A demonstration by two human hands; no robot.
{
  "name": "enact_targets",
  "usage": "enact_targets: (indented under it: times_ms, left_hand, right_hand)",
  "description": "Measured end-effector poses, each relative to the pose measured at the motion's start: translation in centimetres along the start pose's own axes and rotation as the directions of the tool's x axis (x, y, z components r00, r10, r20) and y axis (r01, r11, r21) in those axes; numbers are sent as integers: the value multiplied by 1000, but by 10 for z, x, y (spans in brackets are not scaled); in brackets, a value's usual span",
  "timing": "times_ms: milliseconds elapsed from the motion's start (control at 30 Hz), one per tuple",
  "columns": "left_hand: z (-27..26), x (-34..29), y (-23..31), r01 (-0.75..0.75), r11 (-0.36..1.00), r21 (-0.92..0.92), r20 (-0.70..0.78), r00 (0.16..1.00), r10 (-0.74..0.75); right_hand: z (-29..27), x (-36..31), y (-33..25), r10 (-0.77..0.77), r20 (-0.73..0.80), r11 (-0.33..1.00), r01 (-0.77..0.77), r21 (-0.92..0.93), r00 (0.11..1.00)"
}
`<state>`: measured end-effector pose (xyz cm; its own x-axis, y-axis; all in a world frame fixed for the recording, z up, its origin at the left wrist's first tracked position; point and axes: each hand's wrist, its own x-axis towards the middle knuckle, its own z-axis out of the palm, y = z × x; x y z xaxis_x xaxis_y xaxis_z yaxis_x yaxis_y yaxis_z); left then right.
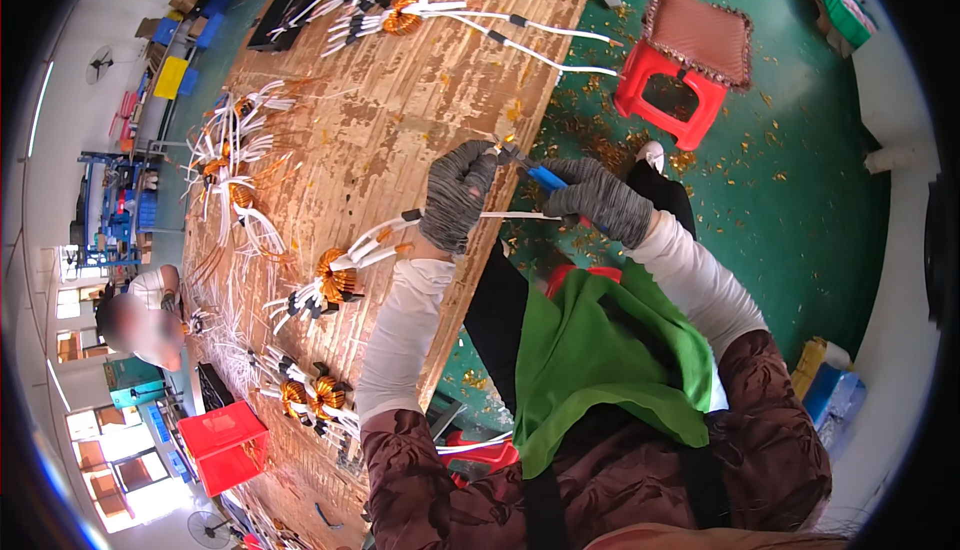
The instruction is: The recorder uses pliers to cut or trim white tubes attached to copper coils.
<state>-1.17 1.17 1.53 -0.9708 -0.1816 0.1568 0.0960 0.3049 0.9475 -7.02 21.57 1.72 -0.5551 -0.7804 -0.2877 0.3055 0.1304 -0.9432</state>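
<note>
In a grey striped glove, my left hand (pixel 457 198) is closed over the table's edge, its fingers around a white-sleeved wire. My right hand (pixel 603 200), gloved alike, grips a pair of blue-handled pliers (pixel 545 178). The pliers' dark jaws meet the left fingertips, where a bit of copper colour (pixel 508 138) shows; whether they bite on it I cannot tell. Another white wire (pixel 520 215) sticks out below my left hand toward the right. Left of that hand, a copper-wound coil (pixel 337 275) with white-sleeved leads lies on the table.
More coils (pixel 402 15) lie at the table's far end, along its left side and near the red bin (pixel 225 447). A red stool (pixel 675 85) with a brown cushion stands right on the green floor, among copper-coloured scraps. Another person (pixel 150 320) sits across the wooden table (pixel 400 110).
</note>
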Motion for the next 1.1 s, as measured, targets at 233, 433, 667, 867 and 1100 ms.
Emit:
enact_targets:
  times_ms: [233, 433, 667, 867, 1100]
  left_hand:
    - [19, 13, -22, -207, 804, 558, 252, 965, 74]
    - [30, 11, -51, -84, 874, 478, 227, 974, -31]
    - [29, 10, -58, 8, 919, 395, 167, 983, -81]
    - [29, 11, -63, -14, 884, 466, 191, 978, -85]
    - [52, 14, -45, -496, 761, 419, 331, 864, 380]
  right_hand:
    - [-18, 4, 52, -124, -131, 958, 84, -273, 984]
    - [-18, 9, 77, -20, -198, 949, -44, -311, 980]
    - [0, 4, 77, -31, -268, 1000, 31, -4, 963]
    - [-77, -16, 102, 67, -618, 833, 298, 467, 783]
    - [-83, -52, 91, 90, -584, 959, 88, 269, 807]
